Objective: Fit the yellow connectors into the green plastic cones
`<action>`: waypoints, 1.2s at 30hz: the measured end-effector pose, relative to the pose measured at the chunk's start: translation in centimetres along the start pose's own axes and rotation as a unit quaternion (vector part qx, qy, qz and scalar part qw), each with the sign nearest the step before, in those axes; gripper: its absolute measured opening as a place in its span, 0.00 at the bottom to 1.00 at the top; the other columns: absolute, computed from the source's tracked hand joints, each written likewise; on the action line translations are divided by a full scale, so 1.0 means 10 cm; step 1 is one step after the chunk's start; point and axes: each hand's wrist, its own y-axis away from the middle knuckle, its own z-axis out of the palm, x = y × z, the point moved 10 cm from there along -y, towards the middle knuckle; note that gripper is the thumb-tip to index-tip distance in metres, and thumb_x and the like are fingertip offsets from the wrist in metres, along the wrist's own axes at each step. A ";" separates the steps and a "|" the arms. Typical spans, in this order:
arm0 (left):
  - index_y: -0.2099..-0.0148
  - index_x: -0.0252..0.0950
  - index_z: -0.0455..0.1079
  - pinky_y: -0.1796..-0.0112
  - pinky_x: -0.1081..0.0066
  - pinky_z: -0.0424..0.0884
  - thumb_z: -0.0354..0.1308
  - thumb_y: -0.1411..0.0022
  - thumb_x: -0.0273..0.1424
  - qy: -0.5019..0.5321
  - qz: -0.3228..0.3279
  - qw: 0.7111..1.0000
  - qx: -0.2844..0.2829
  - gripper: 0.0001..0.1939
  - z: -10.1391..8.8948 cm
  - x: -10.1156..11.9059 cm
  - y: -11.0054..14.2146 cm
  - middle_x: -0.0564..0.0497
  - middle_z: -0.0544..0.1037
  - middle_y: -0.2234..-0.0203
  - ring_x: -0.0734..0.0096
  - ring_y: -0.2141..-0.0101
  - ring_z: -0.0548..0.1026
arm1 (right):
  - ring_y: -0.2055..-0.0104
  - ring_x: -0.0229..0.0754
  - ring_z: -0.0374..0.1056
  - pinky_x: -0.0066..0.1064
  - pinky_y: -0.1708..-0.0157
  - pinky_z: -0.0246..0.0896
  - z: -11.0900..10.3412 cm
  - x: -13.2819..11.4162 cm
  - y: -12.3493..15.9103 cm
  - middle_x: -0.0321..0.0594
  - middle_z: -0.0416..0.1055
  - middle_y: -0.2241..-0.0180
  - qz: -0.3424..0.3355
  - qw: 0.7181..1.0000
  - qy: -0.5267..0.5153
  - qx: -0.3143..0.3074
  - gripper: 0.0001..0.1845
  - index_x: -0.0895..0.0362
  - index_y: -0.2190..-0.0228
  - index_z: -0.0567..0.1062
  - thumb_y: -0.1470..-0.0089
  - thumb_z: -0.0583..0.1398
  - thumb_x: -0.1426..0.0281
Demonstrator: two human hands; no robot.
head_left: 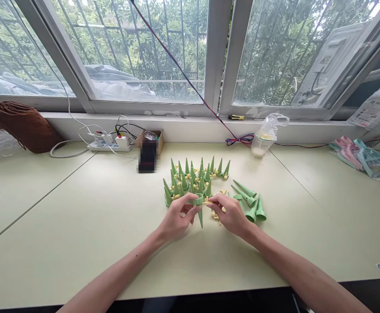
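While the left hand point(178, 216) pinched a green plastic watering spike point(201, 216) by its ribbed collar, thumb and fingers closed on it, the right hand point(228, 213) had its fingertips together on a small pale-yellow valve point(206, 203) at the collar's side. The spike was held above the table point(111, 217), open end up and tip down, in front of the standing spikes point(184, 181) with their yellow fittings. Whether the valve was seated in the collar or merely against it could not be told. Good work at this point seemed to call for a firm left grip close to the joint, so that the collar would not roll, and for the valve kept square to the wall, since a slanted push might bend its slim stem. Loose valves point(215, 215) lay just beneath the right hand, and loose spikes point(261, 210) beside it, so a low wrist could have nudged them.
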 end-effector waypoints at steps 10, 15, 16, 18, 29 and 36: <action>0.55 0.39 0.69 0.77 0.73 0.67 0.57 0.34 0.35 -0.075 0.067 0.995 0.016 0.08 -0.03 0.15 0.01 0.57 0.69 0.80 0.75 0.82 0.67 | 0.75 0.37 0.63 0.28 0.74 0.58 0.00 -0.04 -0.01 0.37 0.70 0.74 -0.010 1.000 0.019 -0.013 0.14 0.55 0.66 0.72 0.31 0.52 0.63; 0.53 0.39 0.68 0.76 0.73 0.67 0.56 0.33 0.33 -0.100 0.090 0.991 0.013 0.08 -0.02 0.21 0.02 0.57 0.70 0.79 0.75 0.82 0.66 | 0.75 0.37 0.62 0.28 0.74 0.56 -0.01 -0.07 -0.02 0.37 0.69 0.75 -0.017 0.999 0.025 -0.017 0.14 0.55 0.66 0.71 0.31 0.51 0.64; 0.53 0.39 0.68 0.76 0.73 0.67 0.56 0.33 0.33 -0.106 0.096 0.990 0.012 0.07 -0.02 0.21 0.02 0.56 0.70 0.78 0.76 0.82 0.67 | 0.75 0.37 0.62 0.28 0.74 0.56 -0.01 -0.08 -0.02 0.37 0.69 0.75 -0.018 0.999 0.025 -0.018 0.14 0.55 0.67 0.71 0.31 0.51 0.64; 0.53 0.39 0.67 0.75 0.73 0.67 0.56 0.33 0.33 -0.117 0.107 0.987 0.009 0.07 -0.01 0.23 0.02 0.55 0.71 0.76 0.76 0.81 0.67 | 0.75 0.37 0.62 0.28 0.74 0.56 0.00 -0.08 -0.02 0.37 0.68 0.75 -0.020 0.999 0.026 -0.022 0.14 0.55 0.67 0.71 0.31 0.51 0.64; 0.54 0.37 0.64 0.77 0.74 0.68 0.56 0.33 0.35 -0.071 0.064 0.995 -0.014 0.08 0.03 0.10 0.01 0.59 0.64 0.80 0.76 0.81 0.67 | 0.75 0.37 0.60 0.28 0.74 0.53 0.06 -0.04 -0.01 0.37 0.67 0.75 -0.014 0.998 0.033 -0.056 0.18 0.56 0.70 0.69 0.30 0.48 0.65; 0.54 0.36 0.65 0.78 0.75 0.68 0.56 0.33 0.32 -0.086 0.104 0.991 0.007 0.07 0.00 0.17 0.02 0.58 0.66 0.80 0.77 0.82 0.67 | 0.74 0.36 0.60 0.27 0.73 0.53 0.05 -0.02 -0.01 0.37 0.67 0.75 0.014 0.998 0.019 -0.055 0.18 0.56 0.70 0.70 0.31 0.49 0.63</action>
